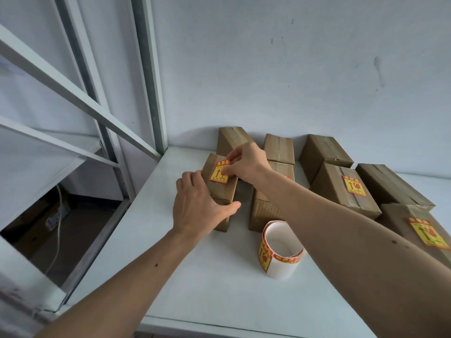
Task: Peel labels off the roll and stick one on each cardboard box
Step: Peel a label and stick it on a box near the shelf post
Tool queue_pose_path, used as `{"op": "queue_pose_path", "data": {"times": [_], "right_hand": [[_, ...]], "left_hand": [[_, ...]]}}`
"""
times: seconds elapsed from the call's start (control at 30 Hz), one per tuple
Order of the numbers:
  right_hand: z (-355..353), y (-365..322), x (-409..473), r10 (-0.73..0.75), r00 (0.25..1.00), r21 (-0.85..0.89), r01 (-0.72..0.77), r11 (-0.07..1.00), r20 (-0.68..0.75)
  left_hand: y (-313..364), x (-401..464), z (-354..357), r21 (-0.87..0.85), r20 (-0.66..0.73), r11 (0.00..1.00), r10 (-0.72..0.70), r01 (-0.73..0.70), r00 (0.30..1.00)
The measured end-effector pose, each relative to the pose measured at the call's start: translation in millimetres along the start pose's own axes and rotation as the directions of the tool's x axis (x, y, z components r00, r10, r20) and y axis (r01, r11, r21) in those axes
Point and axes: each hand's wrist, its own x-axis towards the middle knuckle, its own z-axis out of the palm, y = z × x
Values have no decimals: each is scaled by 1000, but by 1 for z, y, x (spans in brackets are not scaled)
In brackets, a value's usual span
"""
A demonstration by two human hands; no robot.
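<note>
Several brown cardboard boxes stand on a white table (146,252). My left hand (199,206) grips the near left side of the front left box (225,190). My right hand (246,164) reaches over from the right, and its fingertips press a red and yellow label (218,175) onto that box's top. The label roll (280,248) stands on its edge near the front of the table, just under my right forearm. A box at the right (341,189) bears a label (354,186), and so does the front right box (412,228), whose label (428,234) faces up.
Unlabelled boxes (278,147) line the white back wall. A grey metal shelf frame (148,81) rises at the table's left edge. Beyond it, low on the floor, lie a power strip (55,217) and a cable. The table's front edge runs below my arms.
</note>
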Motion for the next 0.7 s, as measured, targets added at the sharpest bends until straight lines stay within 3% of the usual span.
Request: {"op": "queue_pose_path", "data": {"times": [0.3,0.7], "right_hand": [[-1,-7,-1,-83,996,-103,81,991,-15],[2,-6,1,-42,999,-101,38,994,-34]], "left_hand": [[0,1,-1,-3,3,1000,-2,2,1000],[3,0,-5,-9,23,1000,-2,2,1000]]}}
